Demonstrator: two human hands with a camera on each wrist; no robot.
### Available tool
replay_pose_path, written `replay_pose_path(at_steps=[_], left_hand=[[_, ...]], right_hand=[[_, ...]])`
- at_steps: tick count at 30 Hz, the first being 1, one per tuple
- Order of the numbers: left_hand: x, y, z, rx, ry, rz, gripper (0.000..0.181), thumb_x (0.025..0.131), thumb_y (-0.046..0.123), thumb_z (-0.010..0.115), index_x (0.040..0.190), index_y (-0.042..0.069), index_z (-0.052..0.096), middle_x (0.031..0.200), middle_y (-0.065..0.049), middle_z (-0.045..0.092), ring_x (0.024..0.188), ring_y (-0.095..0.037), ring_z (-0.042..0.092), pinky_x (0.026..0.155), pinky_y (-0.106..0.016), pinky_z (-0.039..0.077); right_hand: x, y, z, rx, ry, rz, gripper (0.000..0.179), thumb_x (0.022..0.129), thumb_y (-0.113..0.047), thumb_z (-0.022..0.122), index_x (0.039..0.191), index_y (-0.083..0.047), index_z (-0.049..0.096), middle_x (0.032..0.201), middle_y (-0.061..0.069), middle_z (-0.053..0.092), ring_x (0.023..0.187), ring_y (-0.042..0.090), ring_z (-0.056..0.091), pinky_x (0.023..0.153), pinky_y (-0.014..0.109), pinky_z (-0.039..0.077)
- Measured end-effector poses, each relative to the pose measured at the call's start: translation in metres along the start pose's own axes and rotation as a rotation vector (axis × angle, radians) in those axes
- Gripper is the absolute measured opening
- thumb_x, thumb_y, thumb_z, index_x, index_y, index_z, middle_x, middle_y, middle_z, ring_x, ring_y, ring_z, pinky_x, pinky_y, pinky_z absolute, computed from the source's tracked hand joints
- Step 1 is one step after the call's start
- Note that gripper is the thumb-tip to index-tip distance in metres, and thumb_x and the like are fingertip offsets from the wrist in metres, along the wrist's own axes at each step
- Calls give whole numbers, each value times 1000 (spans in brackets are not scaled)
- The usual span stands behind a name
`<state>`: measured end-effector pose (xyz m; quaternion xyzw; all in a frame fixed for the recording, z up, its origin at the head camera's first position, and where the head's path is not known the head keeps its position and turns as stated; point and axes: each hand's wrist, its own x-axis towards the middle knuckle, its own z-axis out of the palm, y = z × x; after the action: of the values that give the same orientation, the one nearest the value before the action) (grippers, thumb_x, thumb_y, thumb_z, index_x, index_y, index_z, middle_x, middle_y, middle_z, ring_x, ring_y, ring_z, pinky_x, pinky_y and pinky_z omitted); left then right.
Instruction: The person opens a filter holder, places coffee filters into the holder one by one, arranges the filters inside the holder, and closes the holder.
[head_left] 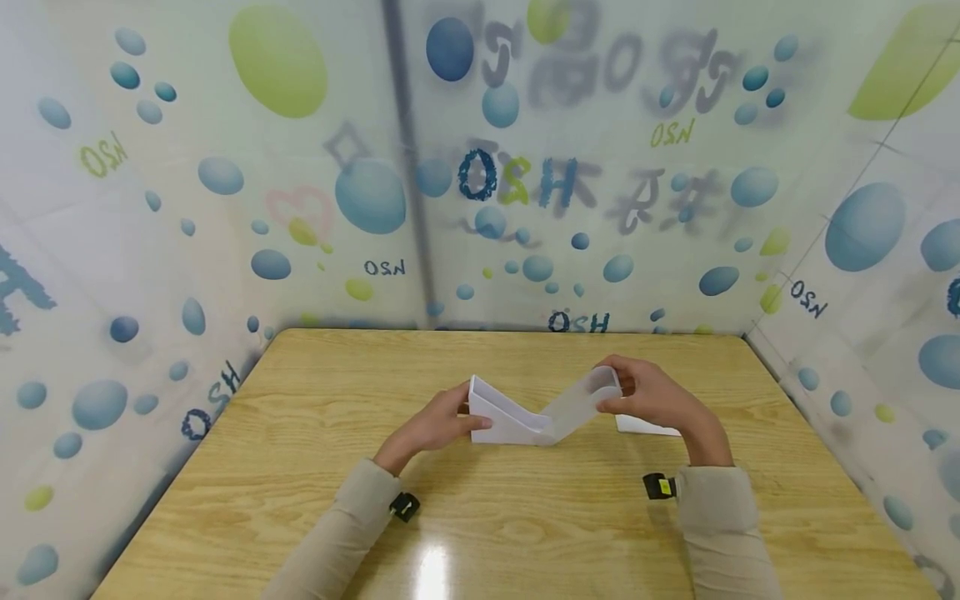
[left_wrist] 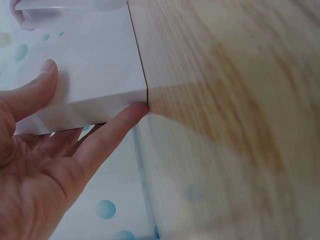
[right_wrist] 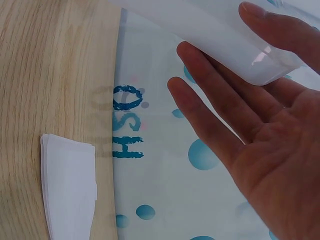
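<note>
White box (head_left: 501, 423), edge clamped in left grip (head_left: 437, 421), sleeve (head_left: 576, 408) in right grip (head_left: 656, 393), room nearside.

A wood-grained table (head_left: 525, 533) is carrying the things, its far edge running straight across at 12 o'clock and a bright glare (head_left: 431, 573) shining on its surface toward 7. A white box (head_left: 498, 423) is standing on it, slightly toward 12 from the middle, its lower end facing 3 o'clock. Toward 3 from the box, a white stack (right_wrist: 70, 190) is lying apart, the right hand (head_left: 660, 396) partly hiding it in the head view.
</note>
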<state>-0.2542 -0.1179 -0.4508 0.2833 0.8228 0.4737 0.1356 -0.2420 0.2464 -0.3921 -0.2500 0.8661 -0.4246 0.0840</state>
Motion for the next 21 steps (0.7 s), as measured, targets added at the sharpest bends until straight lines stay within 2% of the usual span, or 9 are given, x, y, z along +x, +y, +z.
replay_pose_path(at_steps=[11,21], left_hand=[[1,0,0,0,-2,5,29,102,14,66,128,5,57,124,-19,70,110,-33,71,80,-43,63],[1,0,-1,13,3,1,30,102,12,66,129,4,57,124,-18,70,111,-32,71,81,-35,62]], right_hand=[[-1,1,-2,35,-20,42,42,94,-14,76,129,3,58,118,20,67,95,21,70,79,31,58],[-2,4,-3,-20,-13,36,41,93,-15,78,127,0,61,116,18,67,89,18,67,76,30,56]])
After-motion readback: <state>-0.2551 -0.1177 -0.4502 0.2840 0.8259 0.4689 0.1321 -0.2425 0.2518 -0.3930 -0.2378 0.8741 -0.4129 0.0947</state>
